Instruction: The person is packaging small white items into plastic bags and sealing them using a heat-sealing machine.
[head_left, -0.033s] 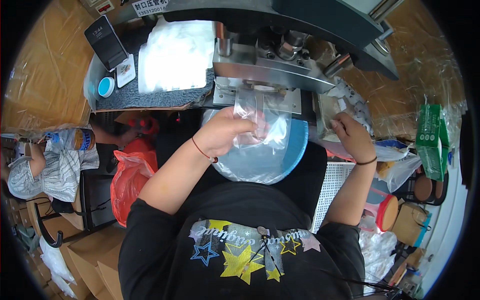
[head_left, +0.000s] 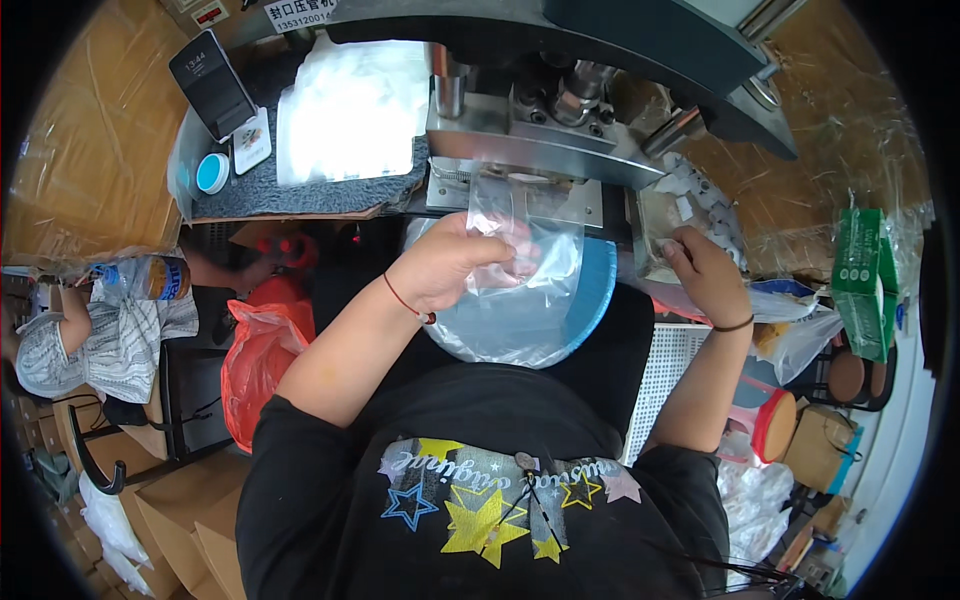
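My left hand (head_left: 447, 262) pinches a clear plastic bag (head_left: 500, 200) between thumb and fingers. The bag's top edge reaches under the metal bar of a press (head_left: 540, 140). Below that hand, a blue-rimmed round basin (head_left: 602, 295) rests at my lap with clear plastic bags (head_left: 500, 325) in it. My right hand (head_left: 705, 275) is closed beside a tray (head_left: 650, 235) at the press's right, its thumb against the curled fingers. Whatever is in those fingers is too small to make out. Small whitish parts (head_left: 705, 205) lie just beyond that hand.
Left of the press, a stack of clear bags (head_left: 350, 120) lies on a grey mat (head_left: 300, 200), near a propped phone (head_left: 212, 88) and a small blue-lidded jar (head_left: 212, 174). An orange-red bag (head_left: 262, 350) hangs at my left. A green box (head_left: 864, 285) stands far right.
The metal bar of the press sits slightly lower than before. Both hands and the bag have hardly moved.
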